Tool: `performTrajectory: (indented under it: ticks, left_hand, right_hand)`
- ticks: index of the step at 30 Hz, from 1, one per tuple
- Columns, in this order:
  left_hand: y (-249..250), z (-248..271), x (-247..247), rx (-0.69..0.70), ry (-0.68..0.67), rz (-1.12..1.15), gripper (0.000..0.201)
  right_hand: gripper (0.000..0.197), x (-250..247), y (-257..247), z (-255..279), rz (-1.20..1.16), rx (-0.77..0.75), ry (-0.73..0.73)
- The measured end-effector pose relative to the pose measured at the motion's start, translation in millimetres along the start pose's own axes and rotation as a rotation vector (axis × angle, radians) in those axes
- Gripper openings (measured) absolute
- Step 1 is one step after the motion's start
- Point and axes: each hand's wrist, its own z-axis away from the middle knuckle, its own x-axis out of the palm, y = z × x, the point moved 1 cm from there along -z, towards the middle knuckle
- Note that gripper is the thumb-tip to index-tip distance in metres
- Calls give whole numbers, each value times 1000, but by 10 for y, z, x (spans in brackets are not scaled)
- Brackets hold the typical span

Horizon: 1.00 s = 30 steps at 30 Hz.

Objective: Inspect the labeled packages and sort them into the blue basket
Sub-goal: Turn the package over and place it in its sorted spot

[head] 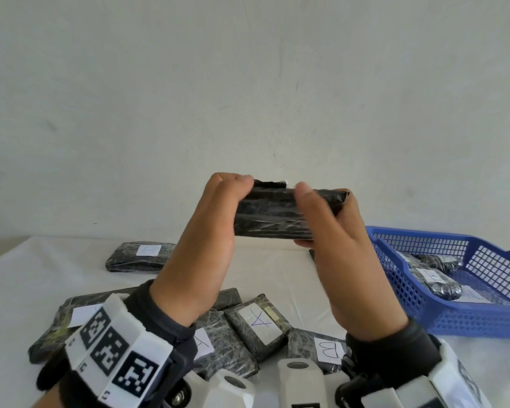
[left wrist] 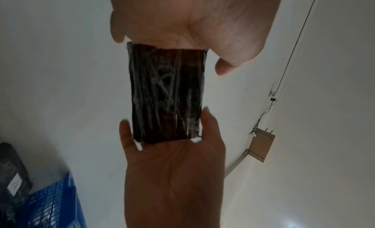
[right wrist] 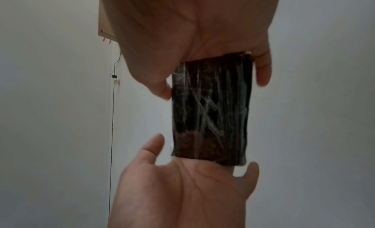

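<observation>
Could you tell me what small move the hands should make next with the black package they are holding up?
Probably turn the black package over. Both hands, left and right, grip its ends above the table, yet no label shows on any visible face, so nothing yet says whether it belongs in the blue basket.

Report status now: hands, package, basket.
Both hands, left and right, grip one package by its ends, raised. No label visible. Basket at right, unobstructed.

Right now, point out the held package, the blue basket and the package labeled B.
held package (head: 273,214), head view, its wrapped side face.
blue basket (head: 465,319), head view, near wall.
package labeled B (head: 329,348), head view, its white label.
</observation>
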Motion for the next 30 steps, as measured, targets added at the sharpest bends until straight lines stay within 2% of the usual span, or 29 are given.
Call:
performTrajectory:
  ticks: [2, 5, 9, 11, 14, 18, 21, 24, 28, 30]
  left_hand:
    - [-16, -22, -39, 12, 0, -66, 47]
    - [-12, 32, -40, 84, 38, -176, 59]
    - [-6, 13, -38, 32, 0, -114, 68]
    - [-10, 3, -49, 21, -24, -128, 65]
    - [62, 58, -2, 78, 35, -234, 53]
    - [66, 88, 65, 95, -24, -258, 62]
    - [30, 83, 80, 95, 3, -232, 43]
    - [27, 96, 102, 102, 25, -225, 43]
    - [57, 103, 104, 62, 6, -224, 42]
    - [71, 95, 82, 37, -5, -213, 36]
  right_hand:
    - [36, -70, -10, -4, 18, 9, -17]
    - [34, -132, -59, 11, 99, -58, -3]
    - [43, -108, -74, 27, 84, -93, -3]
    - [45, -113, -66, 14, 64, -100, 8]
    - [39, -123, -72, -11, -31, -78, 25]
    - [39, -89, -49, -37, -10, -102, 42]
    - [41, -55, -18, -22, 16, -120, 79]
    - [34, -29, -16, 9, 14, -127, 104]
    - [48, -27, -8, 22, 42, -109, 130]
    - [53, -33, -18, 15, 42, -96, 124]
